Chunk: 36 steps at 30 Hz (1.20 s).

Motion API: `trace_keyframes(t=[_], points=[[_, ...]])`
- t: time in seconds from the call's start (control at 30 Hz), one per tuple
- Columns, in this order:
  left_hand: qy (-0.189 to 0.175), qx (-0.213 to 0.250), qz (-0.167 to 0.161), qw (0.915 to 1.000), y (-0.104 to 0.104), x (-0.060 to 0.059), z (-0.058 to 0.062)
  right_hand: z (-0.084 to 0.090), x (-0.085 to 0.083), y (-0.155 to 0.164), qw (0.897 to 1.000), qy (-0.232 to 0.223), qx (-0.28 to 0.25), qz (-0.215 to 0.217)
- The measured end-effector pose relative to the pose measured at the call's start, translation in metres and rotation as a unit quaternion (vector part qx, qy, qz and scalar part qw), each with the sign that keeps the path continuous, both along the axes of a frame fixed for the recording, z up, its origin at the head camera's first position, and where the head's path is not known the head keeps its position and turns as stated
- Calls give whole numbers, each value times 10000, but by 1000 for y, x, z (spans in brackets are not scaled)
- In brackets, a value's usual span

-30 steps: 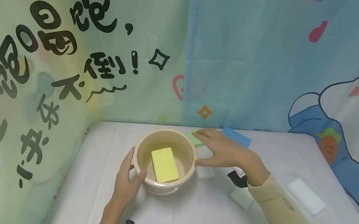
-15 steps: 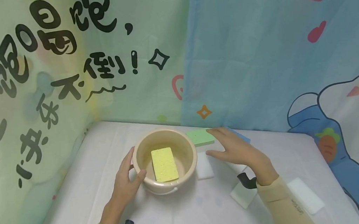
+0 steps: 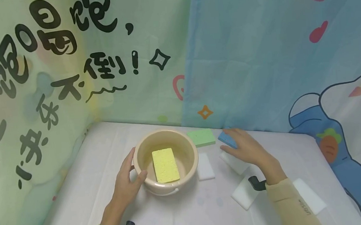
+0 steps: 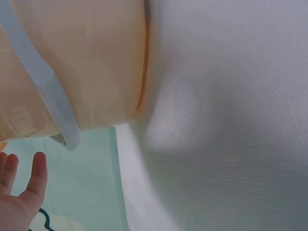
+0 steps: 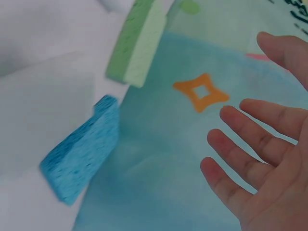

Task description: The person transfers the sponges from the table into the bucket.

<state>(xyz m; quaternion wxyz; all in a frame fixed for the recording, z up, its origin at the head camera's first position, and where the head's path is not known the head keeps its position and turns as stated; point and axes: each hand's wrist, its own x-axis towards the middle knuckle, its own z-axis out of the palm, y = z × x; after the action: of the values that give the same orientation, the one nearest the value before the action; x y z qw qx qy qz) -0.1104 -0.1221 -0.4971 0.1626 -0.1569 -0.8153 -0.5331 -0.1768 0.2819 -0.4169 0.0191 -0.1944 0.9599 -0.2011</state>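
A cream bucket (image 3: 187,136) with a pale handle (image 3: 166,194) stands on the white-covered table, a yellow sponge (image 3: 165,165) inside it. My left hand (image 3: 125,185) rests against the bucket's left side, thumb at the rim and fingers along the outer wall; its straight fingers (image 4: 36,180) show in the left wrist view. At the back of the table, my right hand (image 3: 248,147) hovers over a blue sponge (image 3: 226,139), hiding part of it. The right wrist view shows that hand's fingers (image 5: 243,159) spread, holding nothing, apart from the blue sponge (image 5: 84,149).
A green sponge (image 3: 201,137) lies right of the bucket, near the back edge. Several white blocks lie about: one beside the bucket (image 3: 205,167), others (image 3: 234,163) (image 3: 245,194) below my right hand, another (image 3: 310,194) by my right sleeve. Printed curtains (image 3: 244,68) hang behind.
My right hand has moved right, from beside the bucket's rim past the green sponge to the blue sponge. The left hand and the bucket have stayed in place.
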Motion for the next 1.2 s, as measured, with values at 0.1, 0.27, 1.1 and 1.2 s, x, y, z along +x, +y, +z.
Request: trace_keyframes(t=[0.1,0.27,1.1,1.2], points=[[-7,10,8,10000,0,0,0,-6,-3,9,9999,-36,-54,-120],[-47,29,-4,10000,0,0,0,-15,-6,22,9993,-111,-94,-340],[41,64,-41,10000,-1,-2,-2,-59,-22,71,9902,-458,-129,-1311],[29,57,-57,10000,-1,-2,-2,-64,-23,75,9891,-485,-91,-1388]])
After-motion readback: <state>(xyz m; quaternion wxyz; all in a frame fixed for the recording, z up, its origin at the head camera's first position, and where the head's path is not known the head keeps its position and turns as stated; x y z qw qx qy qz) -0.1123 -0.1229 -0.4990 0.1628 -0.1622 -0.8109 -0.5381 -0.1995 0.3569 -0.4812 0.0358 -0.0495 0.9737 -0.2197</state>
